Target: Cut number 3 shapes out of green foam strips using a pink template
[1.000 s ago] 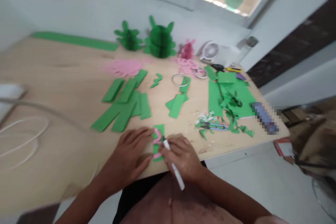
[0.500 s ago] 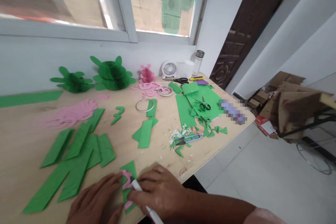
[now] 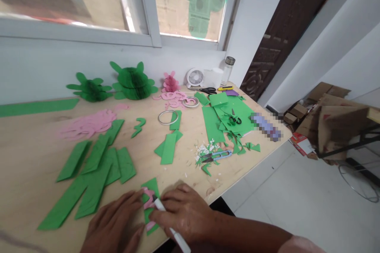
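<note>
My right hand (image 3: 188, 213) is closed around a white pen (image 3: 178, 239). Its dark tip meets the edge of a curvy pink paper cutout (image 3: 148, 198), which lies on a green paper strip (image 3: 153, 185) at the table's near edge. My left hand (image 3: 115, 221) lies flat with fingers stretched out, fingertips against the left side of the cutout and strip. Part of the cutout is hidden by the right hand; a pink bit shows below it. To the left, several folded green strips (image 3: 95, 189) overlap, with a pile of pink cutouts (image 3: 92, 122) behind them.
Blue-handled snips (image 3: 218, 155) lie among scraps right of centre. Further back are tape rolls (image 3: 168, 117), small scissors (image 3: 235, 120) on green sheets (image 3: 213, 124), a fan (image 3: 195, 77) and a bottle (image 3: 227, 71). Paper turtle-like figures (image 3: 135, 83) stand along the wall.
The view has shifted slightly, so everything sits a little further right in it. Both hands keep nearly the same pose, with the pen tip still at the pink cutout's edge.
</note>
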Demonstrator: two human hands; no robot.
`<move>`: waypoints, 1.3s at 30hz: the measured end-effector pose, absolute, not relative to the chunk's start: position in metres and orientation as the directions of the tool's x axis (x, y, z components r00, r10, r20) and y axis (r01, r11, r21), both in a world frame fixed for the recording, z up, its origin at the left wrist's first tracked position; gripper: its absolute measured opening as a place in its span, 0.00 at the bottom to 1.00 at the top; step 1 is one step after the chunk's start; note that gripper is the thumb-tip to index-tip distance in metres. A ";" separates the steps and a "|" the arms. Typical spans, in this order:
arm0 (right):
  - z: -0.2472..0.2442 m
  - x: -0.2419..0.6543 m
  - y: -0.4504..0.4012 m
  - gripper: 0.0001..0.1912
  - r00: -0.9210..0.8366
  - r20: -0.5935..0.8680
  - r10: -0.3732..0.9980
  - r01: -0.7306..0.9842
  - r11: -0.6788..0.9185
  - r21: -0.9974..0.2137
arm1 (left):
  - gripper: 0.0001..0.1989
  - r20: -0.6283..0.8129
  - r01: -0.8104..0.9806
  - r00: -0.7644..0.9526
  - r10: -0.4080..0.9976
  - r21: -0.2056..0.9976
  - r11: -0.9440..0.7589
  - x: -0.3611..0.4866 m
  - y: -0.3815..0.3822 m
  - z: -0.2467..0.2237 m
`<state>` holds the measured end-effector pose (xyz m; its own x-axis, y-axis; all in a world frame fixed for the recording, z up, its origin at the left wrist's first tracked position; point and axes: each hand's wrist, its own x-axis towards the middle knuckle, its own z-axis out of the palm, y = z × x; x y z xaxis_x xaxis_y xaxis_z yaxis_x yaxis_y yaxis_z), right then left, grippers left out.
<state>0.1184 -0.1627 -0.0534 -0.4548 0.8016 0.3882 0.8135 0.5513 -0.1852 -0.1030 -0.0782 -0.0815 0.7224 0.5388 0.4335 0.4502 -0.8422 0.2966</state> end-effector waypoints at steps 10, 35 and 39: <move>-0.050 0.122 -0.166 0.17 -0.433 0.435 0.790 0.768 0.575 -0.281 | 0.21 0.296 0.495 0.749 0.593 0.347 -0.797 -0.097 -0.090 -0.054; -0.047 0.128 -0.161 0.21 -0.494 0.396 0.774 0.755 0.608 -0.248 | 0.17 0.234 0.508 0.701 0.674 0.499 -0.702 -0.092 -0.094 -0.041; -0.048 0.129 -0.161 0.21 -0.490 0.395 0.777 0.755 0.605 -0.253 | 0.17 0.231 0.512 0.706 0.669 0.486 -0.708 -0.092 -0.094 -0.043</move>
<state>0.1288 -0.1615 -0.0480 -0.4904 0.7766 0.3954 0.7547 0.6053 -0.2530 -0.0920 -0.0937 -0.0429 0.7062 0.6692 0.2310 0.5121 -0.7082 0.4861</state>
